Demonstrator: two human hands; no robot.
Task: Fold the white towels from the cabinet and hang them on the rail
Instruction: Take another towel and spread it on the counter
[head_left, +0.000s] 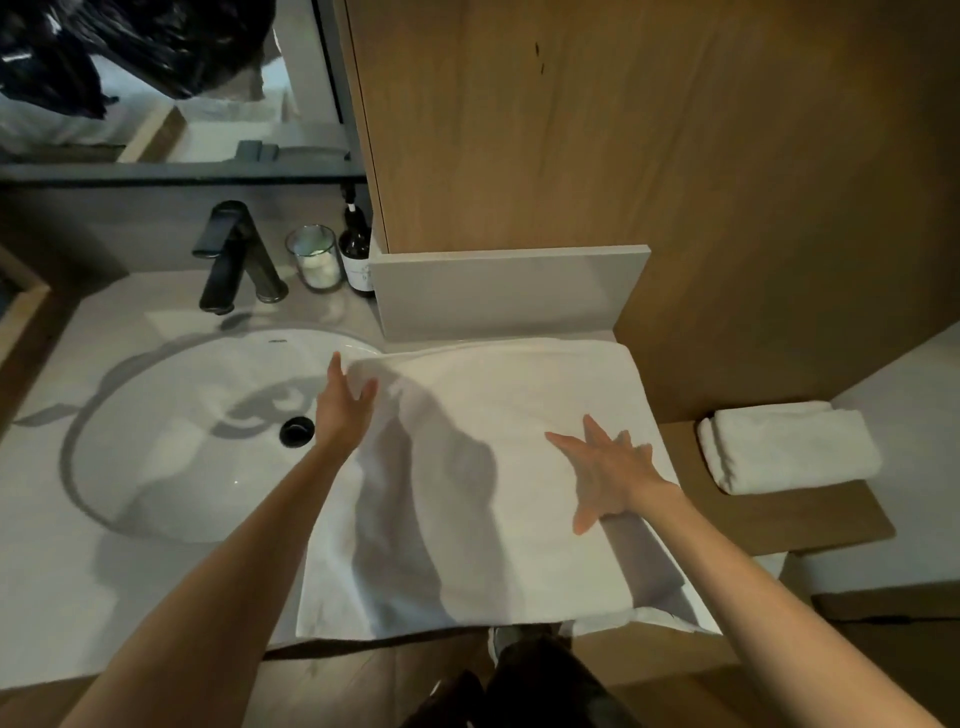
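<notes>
Two bare hands work on one white towel (467, 493), well apart from each other. At the far left, a mirror (156, 78) hangs above the pale countertop (62, 597), and a round white sink basin (197, 441) with a dark drain (297, 430) sits below it. Behind the basin stand a black faucet (234, 257), then a glass jar (314, 257), then a dark bottle (357, 249), close together in a row.

The left hand (343, 400) reaches over the right side of the basin to the towel's far left corner. Its fingers are nearly straight and its thumb is held apart. It touches the cloth edge there, but whether it pinches the cloth cannot be told.

The towel lies spread on the countertop to the right of the basin. Its left edge laps over the basin rim, and its near edge hangs over the counter front. A second layer shows at its near right corner.

The right hand (608, 467) lies flat on the towel's right part, palm down, with its fingers spread wide and pressing on the cloth.

A wooden cabinet (623, 130) rises behind the towel. Further right, a folded towel (789, 447) rests on a low wooden shelf (810, 514), apart from the spread one.
</notes>
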